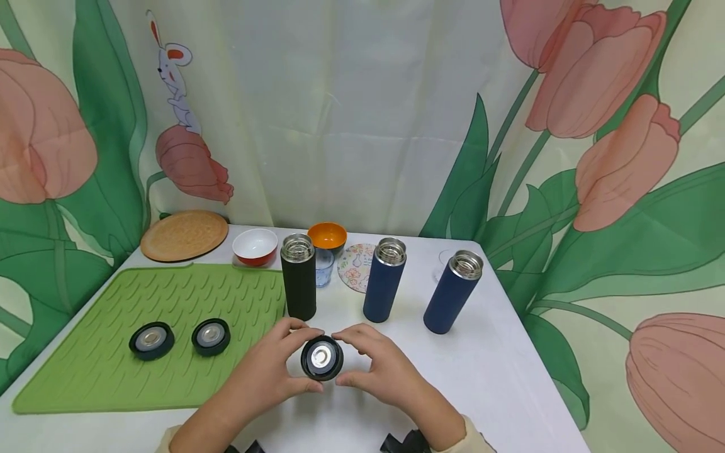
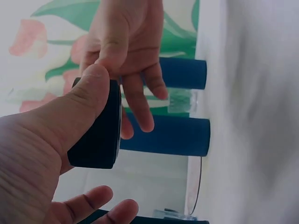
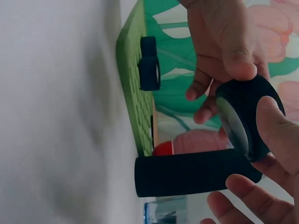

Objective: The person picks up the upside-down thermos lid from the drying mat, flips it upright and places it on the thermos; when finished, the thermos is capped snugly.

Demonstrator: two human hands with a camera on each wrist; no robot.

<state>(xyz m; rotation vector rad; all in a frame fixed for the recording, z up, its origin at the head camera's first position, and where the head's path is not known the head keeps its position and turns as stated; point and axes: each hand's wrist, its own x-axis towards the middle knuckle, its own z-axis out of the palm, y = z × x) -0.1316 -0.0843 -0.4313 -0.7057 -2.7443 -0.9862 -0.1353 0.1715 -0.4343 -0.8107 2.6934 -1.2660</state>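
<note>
Between both hands is a round black bottle lid [image 1: 321, 358] with a silvery centre facing up, held above the white table. My left hand [image 1: 277, 358] pinches its left side with thumb and fingers; my right hand [image 1: 385, 368] pinches the right side. The right wrist view shows both thumbs on the dark side wall of the lid [image 3: 252, 109]. Just beyond stand a black bottle [image 1: 299, 283] and two navy bottles, one in the middle [image 1: 384, 286] and one at right [image 1: 452, 296], all with uncovered steel mouths. Two similar lids, a left one [image 1: 151, 340] and a right one [image 1: 211, 336], lie on the green mat.
The green mat [image 1: 113, 384] covers the table's left side. Behind are a round wooden board [image 1: 184, 234], a white-and-red bowl [image 1: 255, 245], an orange bowl [image 1: 327, 235], a clear glass [image 1: 323, 269] and a patterned disc [image 1: 355, 267]. A tulip-print curtain [image 1: 368, 126] hangs behind the table.
</note>
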